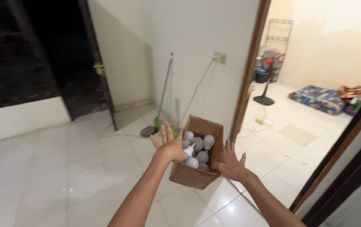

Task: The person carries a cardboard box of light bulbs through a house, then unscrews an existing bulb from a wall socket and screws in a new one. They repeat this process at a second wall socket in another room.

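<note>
Low in the middle of the frame, my left hand point(170, 145) and my right hand point(231, 162) sit on either side of a brown cardboard box point(197, 157), both spread flat with fingers apart rather than curled around anything. The left palm lies against the box's near-left wall and the right palm presses its right wall near the bottom corner, so the box looks squeezed between them above the white tiled floor point(63, 168). Inside lie several white light bulbs point(199, 149), loose and touching one another, one with its metal base turned up toward my left hand. I judge the load light but fragile: glassy rounds that would roll and knock if the box tilts, and thin card walls that could bow under pressure. The safest hold seems to be under the bottom edges, keeping the open top level. I see no label or print on the box's plain brown sides. Behind it, a broom point(161, 101) leans on the wall, and a standing fan point(266, 77) shows through the doorway at upper right.
</note>
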